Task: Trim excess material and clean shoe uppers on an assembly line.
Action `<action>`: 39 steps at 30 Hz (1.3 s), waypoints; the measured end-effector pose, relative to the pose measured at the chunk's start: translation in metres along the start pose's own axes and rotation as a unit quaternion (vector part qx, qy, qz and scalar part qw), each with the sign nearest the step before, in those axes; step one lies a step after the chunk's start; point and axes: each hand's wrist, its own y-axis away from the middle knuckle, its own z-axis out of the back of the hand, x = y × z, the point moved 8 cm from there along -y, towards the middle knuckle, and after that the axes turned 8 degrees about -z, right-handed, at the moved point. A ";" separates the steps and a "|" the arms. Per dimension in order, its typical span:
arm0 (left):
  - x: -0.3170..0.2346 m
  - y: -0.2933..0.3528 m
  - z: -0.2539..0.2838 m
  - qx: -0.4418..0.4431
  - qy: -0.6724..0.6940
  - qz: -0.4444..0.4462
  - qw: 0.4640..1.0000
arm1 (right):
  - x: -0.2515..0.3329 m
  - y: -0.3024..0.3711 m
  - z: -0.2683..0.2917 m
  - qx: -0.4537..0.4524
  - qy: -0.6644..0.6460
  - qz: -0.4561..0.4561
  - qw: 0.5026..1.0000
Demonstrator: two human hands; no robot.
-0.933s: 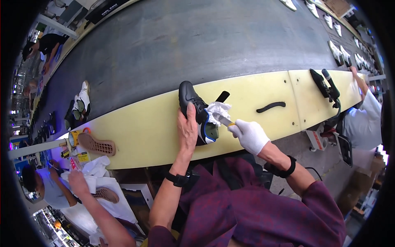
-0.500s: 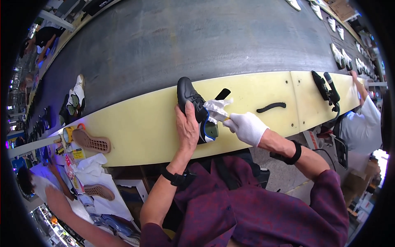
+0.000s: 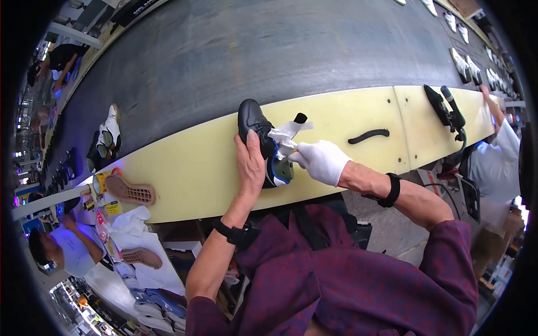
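A black lace-up shoe (image 3: 250,116) with blue edging and a green lining at its heel stands tilted on the yellow board (image 3: 196,168), toe pointing away. My bare left hand (image 3: 251,162) is wrapped round its left side, thumb on the upper. Crumpled white paper (image 3: 284,136) sticks out at the shoe's opening. My right hand (image 3: 322,161), in a white glove, is closed beside the opening on a small tool with a yellow part (image 3: 293,150); its far end is hidden by the paper. A black strip (image 3: 301,118) shows behind the paper.
A curved black strip (image 3: 369,136) and a black handheld device (image 3: 445,115) lie on the board to the right. A tan sole (image 3: 130,190) rests at left. Beyond runs a dark conveyor belt (image 3: 269,50) with white shoes (image 3: 460,65). Co-workers (image 3: 64,246) are at both sides.
The paper has shifted and spread above the shoe's opening, covering more of the black strip behind it. My right hand has moved slightly left, closer to the shoe.
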 end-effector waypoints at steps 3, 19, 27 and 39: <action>0.007 -0.006 0.001 0.020 0.004 -0.032 0.999 | -0.004 -0.003 0.000 0.072 -0.079 -0.036 0.994; 0.005 -0.003 -0.008 0.043 0.019 -0.016 0.999 | -0.008 -0.005 -0.021 0.080 -0.183 -0.076 0.977; 0.025 -0.009 -0.010 0.071 0.134 0.063 0.986 | -0.011 0.021 -0.019 0.225 -0.220 -0.207 0.926; 0.011 -0.013 -0.002 0.056 0.014 -0.012 0.998 | 0.010 -0.029 0.026 0.054 0.059 0.066 0.995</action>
